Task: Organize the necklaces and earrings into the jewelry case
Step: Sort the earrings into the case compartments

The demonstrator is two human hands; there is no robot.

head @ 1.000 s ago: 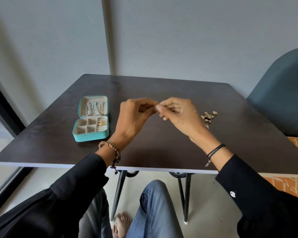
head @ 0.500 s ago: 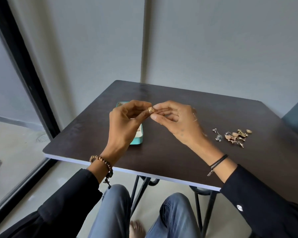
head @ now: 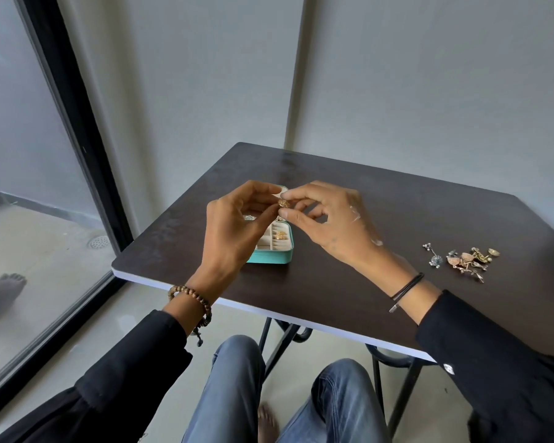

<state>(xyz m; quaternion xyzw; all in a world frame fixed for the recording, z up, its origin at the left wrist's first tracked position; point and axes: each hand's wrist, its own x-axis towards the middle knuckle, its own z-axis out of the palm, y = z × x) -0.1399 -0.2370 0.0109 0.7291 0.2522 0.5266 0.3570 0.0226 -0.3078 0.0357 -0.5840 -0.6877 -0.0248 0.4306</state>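
The left hand (head: 234,225) and right hand (head: 330,222) meet fingertip to fingertip above the bench (head: 333,292), both pinching one small gold earring (head: 283,203) between thumb and forefinger, the other fingers loosely curled. Directly beneath them lies the open teal jewelry case (head: 274,247), partly hidden by the left hand; one of its compartments holds gold pieces (head: 280,235), and something silvery behind the left hand may be chains, though too little shows to be sure. A loose pile of earrings (head: 461,259) rests on the bench well to the right. A beaded bracelet (head: 189,298) circles the left wrist, a black cord (head: 406,286) the right.
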